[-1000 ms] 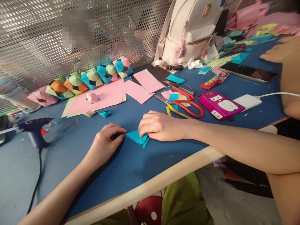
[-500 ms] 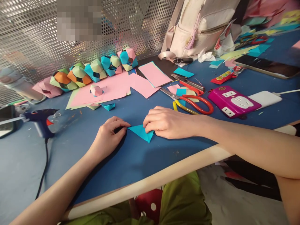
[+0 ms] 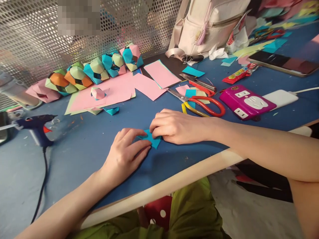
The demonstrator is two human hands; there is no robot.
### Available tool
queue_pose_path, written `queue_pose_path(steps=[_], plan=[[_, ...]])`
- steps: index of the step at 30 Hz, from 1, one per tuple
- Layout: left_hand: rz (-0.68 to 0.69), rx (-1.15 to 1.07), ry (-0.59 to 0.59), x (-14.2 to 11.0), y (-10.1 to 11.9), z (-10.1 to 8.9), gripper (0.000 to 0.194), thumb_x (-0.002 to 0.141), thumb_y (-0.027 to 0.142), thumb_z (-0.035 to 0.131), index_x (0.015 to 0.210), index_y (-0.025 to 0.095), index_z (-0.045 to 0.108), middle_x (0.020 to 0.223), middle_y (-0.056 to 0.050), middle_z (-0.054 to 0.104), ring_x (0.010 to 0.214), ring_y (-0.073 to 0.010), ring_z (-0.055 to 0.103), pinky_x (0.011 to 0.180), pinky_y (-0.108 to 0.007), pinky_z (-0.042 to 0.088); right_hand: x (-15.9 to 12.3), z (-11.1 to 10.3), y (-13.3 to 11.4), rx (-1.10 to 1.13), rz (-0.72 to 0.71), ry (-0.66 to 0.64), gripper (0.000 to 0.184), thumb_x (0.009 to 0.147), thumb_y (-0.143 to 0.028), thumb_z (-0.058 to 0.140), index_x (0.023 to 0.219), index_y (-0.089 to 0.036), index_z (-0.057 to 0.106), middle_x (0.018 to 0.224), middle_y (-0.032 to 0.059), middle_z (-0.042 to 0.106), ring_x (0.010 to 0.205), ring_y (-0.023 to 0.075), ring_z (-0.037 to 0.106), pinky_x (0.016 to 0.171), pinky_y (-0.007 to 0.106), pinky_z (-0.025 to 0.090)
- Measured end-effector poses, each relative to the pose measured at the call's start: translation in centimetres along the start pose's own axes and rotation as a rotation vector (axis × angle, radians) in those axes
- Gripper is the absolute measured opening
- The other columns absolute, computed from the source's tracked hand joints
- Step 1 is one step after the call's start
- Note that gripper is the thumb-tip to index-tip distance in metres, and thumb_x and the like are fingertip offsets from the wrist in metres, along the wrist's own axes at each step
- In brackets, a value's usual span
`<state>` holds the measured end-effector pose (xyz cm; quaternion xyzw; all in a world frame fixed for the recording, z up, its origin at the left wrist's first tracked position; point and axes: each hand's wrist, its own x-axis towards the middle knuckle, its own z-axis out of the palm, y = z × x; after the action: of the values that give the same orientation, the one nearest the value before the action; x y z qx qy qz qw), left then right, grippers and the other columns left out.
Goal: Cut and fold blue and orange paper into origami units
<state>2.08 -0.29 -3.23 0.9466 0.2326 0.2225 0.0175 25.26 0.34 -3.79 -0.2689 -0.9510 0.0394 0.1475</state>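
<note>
A small folded piece of blue paper [image 3: 155,142] lies on the blue table, partly covered by my fingers. From the left, my left hand [image 3: 123,154] has its thumb and fingers bent around the paper's left end. My right hand [image 3: 173,126] presses curled fingertips down on its right end; the thumb tip is hidden. Beyond my hands sit a folded blue paper unit [image 3: 111,111] and a pale green one [image 3: 95,111]. A small pink paper piece [image 3: 97,93] stands on pink sheets [image 3: 117,88].
Several coloured paper balls [image 3: 96,71] line the mesh panel [image 3: 119,23]. A glue gun [image 3: 37,127] with its cord lies at left. Orange-handled scissors [image 3: 211,105], a utility knife [image 3: 201,84], a purple power strip [image 3: 246,101], a phone [image 3: 284,62] and a backpack [image 3: 204,30] occupy the right side.
My left hand has moved right, from the paper's pointed left tip onto its body. That tip no longer sticks out, and the paper looks shorter. My right hand stays on the paper.
</note>
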Motion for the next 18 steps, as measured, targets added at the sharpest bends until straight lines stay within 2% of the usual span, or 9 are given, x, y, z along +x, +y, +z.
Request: queue_pose_path(steps=[7, 18], plan=[[0.031, 0.017, -0.044, -0.11, 0.06, 0.48, 0.013, 0.088, 0.017, 0.058, 0.091, 0.019, 0.071, 0.099, -0.009, 0.066, 0.084, -0.0209, 0.058, 0.07, -0.035, 0.045, -0.02, -0.18, -0.08, -0.016, -0.007, -0.015, 0.028, 0.086, -0.003, 0.045, 0.093, -0.017, 0.068, 0.101, 0.0077, 0.066, 0.091, 0.0194, 0.052, 0.083, 0.035, 0.034], [0.048, 0.021, -0.046, -0.2, -0.03, 0.61, 0.016, 0.089, 0.017, 0.057, 0.093, 0.02, 0.071, 0.096, -0.008, 0.065, 0.084, -0.0203, 0.057, 0.07, -0.034, 0.044, 0.04, -0.44, -0.36, -0.049, 0.002, -0.062, 0.029, 0.085, -0.004, 0.046, 0.096, -0.017, 0.069, 0.103, 0.0075, 0.065, 0.093, 0.0201, 0.053, 0.086, 0.036, 0.034]])
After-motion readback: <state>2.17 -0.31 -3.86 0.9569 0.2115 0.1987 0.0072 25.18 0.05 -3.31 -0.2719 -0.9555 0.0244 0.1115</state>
